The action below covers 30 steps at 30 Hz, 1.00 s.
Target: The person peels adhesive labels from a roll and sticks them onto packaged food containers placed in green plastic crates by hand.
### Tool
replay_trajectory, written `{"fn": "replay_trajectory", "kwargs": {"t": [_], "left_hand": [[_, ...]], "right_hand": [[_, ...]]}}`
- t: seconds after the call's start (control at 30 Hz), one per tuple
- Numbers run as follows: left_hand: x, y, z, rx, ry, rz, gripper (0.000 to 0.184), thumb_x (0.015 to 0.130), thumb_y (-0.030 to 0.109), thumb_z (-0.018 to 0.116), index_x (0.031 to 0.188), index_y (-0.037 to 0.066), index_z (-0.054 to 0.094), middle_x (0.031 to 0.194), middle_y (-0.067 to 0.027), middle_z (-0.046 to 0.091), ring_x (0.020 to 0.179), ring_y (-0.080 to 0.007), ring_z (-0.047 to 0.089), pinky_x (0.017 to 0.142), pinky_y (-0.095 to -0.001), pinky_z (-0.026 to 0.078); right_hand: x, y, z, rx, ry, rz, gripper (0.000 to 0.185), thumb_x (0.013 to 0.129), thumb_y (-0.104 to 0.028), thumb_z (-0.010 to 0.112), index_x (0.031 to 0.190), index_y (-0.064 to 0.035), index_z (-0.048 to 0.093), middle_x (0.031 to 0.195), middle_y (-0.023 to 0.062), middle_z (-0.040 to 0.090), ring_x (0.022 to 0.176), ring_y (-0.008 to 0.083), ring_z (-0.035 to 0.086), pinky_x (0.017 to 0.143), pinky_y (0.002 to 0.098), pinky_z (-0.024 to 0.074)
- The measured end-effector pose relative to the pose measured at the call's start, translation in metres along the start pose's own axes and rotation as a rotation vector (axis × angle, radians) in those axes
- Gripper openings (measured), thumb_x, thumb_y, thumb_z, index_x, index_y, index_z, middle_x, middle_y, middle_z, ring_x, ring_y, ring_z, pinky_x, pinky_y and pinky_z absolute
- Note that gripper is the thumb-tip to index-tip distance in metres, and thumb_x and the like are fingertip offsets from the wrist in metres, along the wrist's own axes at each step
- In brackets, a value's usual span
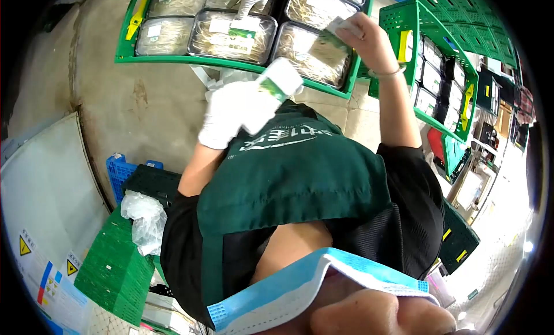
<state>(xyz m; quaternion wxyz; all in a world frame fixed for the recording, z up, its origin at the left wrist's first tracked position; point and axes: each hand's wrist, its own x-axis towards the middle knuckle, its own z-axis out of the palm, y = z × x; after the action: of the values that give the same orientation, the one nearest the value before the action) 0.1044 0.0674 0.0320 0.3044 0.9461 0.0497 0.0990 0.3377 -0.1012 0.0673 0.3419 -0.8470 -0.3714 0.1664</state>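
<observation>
My left hand, in a white glove, is closed around a stack of white-and-green labels in front of my apron. My bare right hand, with a bracelet at the wrist, pinches a single label. That label hangs over the right end of a film-wrapped black tray of pale thin strands like bean sprouts; whether it touches the film I cannot tell. Beside it, another such tray bears a green-and-white label. Several such trays fill a green crate.
Another person's white-gloved hand reaches over the crate from the top. To the right stands a green crate of wrapped packs, with more green crates behind. At lower left, a clear plastic bag lies by a green crate.
</observation>
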Motion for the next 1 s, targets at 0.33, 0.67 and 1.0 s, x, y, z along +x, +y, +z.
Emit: {"fn": "replay_trajectory", "kwargs": {"t": [0.33,0.67,1.0], "left_hand": [[-0.023,0.027,0.05,-0.692,0.202,-0.606,0.023,0.08,0.009,0.05,0.1,-0.003,0.053,0.087,-0.0072,0.058,0.079,-0.0112,0.054,0.068,-0.0237,0.045],[0.002,0.059,0.035,-0.619,0.044,-0.426,0.015,0.079,0.008,0.051,0.092,0.002,0.056,0.081,-0.0073,0.059,0.075,-0.0135,0.055,0.066,-0.0243,0.043],[-0.033,0.029,0.048,0.007,0.147,-0.292,0.032,0.067,0.019,0.063,0.094,0.004,0.056,0.086,-0.0059,0.06,0.074,-0.0185,0.058,0.065,-0.0281,0.047]], "right_hand": [[-0.062,0.06,0.059,-0.203,0.081,-0.296,0.053,0.072,-0.03,0.06,0.115,-0.0051,0.042,0.093,0.0131,0.055,0.082,0.0267,0.053,0.071,0.0351,0.0432],[-0.072,-0.009,0.047,0.235,-0.239,-0.315,0.013,0.071,-0.017,0.062,0.081,-0.0088,0.061,0.07,0.0087,0.059,0.064,0.0223,0.059,0.059,0.0291,0.0468],[0.036,0.105,0.071,-0.653,0.119,-0.358,0.038,0.071,-0.032,0.058,0.094,-0.0036,0.051,0.09,0.0141,0.056,0.086,0.0316,0.052,0.07,0.037,0.0436]]}}
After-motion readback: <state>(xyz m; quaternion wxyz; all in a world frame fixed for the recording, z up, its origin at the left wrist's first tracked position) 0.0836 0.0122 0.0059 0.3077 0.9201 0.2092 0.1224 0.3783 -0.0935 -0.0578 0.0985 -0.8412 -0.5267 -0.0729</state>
